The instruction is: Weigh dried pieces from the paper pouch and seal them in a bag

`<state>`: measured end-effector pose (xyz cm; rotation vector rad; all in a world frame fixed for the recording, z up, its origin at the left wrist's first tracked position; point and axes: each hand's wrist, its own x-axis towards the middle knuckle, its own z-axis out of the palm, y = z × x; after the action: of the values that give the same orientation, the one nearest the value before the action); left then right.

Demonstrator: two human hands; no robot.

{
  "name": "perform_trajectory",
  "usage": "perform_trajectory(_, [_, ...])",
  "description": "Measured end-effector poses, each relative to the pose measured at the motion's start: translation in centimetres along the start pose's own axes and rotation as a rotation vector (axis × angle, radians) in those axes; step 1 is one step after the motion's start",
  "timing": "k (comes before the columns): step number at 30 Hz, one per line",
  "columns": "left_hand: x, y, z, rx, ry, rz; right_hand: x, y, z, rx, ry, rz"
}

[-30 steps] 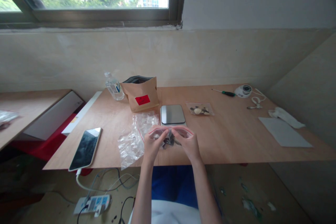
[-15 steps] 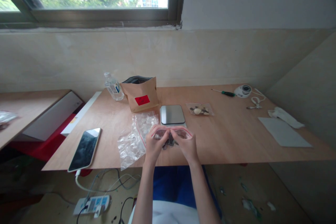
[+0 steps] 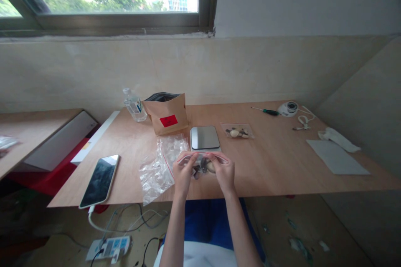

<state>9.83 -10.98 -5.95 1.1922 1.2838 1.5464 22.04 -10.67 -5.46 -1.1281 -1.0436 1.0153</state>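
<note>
Both hands, left hand and right hand, have drawn together, pinching the small clear red-zip plastic bag nearly shut.

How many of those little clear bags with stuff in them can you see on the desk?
2. One filled bag is pinched at its top between the left hand and right hand; another lies right of the scale. The empty bags beside the hands may hide more.

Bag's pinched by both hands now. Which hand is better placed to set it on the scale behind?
Probably the right hand. It grips the small zip bag on the side nearest the scale, which lies just behind it. The left hand sits beside the loose empty bags.
</note>
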Motion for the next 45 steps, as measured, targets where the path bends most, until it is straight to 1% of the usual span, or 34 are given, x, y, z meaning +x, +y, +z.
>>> perform_trajectory(3, [0.0,-0.1,0.1,-0.049,-0.002,-0.047,0.1,0.1,-0.4,-0.007,-0.026,0.031])
perform_trajectory(6, [0.0,0.1,0.1,-0.052,0.039,-0.102,0.4,0.5,-1.2,-0.037,-0.047,0.047])
perform_trajectory(9, [0.1,0.3,-0.1,-0.014,0.079,-0.167,0.5,1.0,-2.0,-0.100,0.002,0.043])
perform_trajectory(14, [0.1,-0.4,-0.4,0.012,0.060,-0.264,0.6,0.7,-2.3,-0.110,0.041,0.040])
perform_trajectory(19, [0.1,-1.4,-0.1,-0.092,0.032,-0.286,0.5,-0.3,-2.7,-0.119,0.054,0.072])
perform_trajectory(22, [0.3,-1.1,-0.1,-0.143,-0.049,-0.238,0.7,-1.1,-4.3,-0.168,0.105,0.072])
perform_trajectory(24, [0.6,-0.5,-0.6,-0.149,-0.102,-0.192,1.3,-1.5,-6.3,-0.211,0.207,0.063])
perform_trajectory(26, [1.0,0.0,-1.5,-0.106,-0.114,-0.145,2.3,-1.6,-8.9,-0.271,0.337,0.062])
perform_trajectory(27, [1.2,0.3,-2.1,-0.073,-0.103,-0.126,3.1,-1.5,-10.2,-0.315,0.393,0.067])
perform_trajectory(28, [1.5,0.6,-2.6,-0.037,-0.085,-0.111,3.9,-1.4,-11.5,-0.361,0.417,0.079])
perform_trajectory(31, [2.5,1.9,-4.0,0.107,-0.006,-0.041,6.6,-0.6,-14.5,-0.442,0.399,0.102])
perform_trajectory(32, [3.0,2.5,-4.2,0.177,0.023,0.004,7.5,-0.2,-15.2,-0.449,0.394,0.102])
perform_trajectory(34, [4.1,3.8,-4.5,0.342,0.091,0.139,9.1,0.8,-16.2,-0.456,0.372,0.109])
perform_trajectory(36, [5.3,5.1,-4.5,0.482,0.151,0.283,10.4,1.8,-16.7,-0.490,0.333,0.134])
perform_trajectory(38, [6.6,6.4,-4.4,0.567,0.203,0.364,11.0,2.9,-16.9,-0.581,0.321,0.115])
perform_trajectory(40, [7.9,7.5,-4.3,0.615,0.252,0.424,10.9,3.8,-16.6,-0.738,0.391,-0.014])
perform_trajectory(42, [9.2,8.5,-4.1,0.643,0.295,0.476,9.9,4.6,-15.6,-0.927,0.499,-0.217])
perform_trajectory(43, [9.8,9.1,-3.9,0.650,0.317,0.493,9.1,4.9,-14.9,-1.012,0.532,-0.308])
perform_trajectory(44, [10.3,9.7,-3.8,0.656,0.333,0.505,8.2,5.1,-14.1,-1.082,0.541,-0.376])
perform_trajectory(45, [10.9,10.3,-3.6,0.664,0.350,0.516,7.3,5.3,-13.3,-1.130,0.521,-0.415])
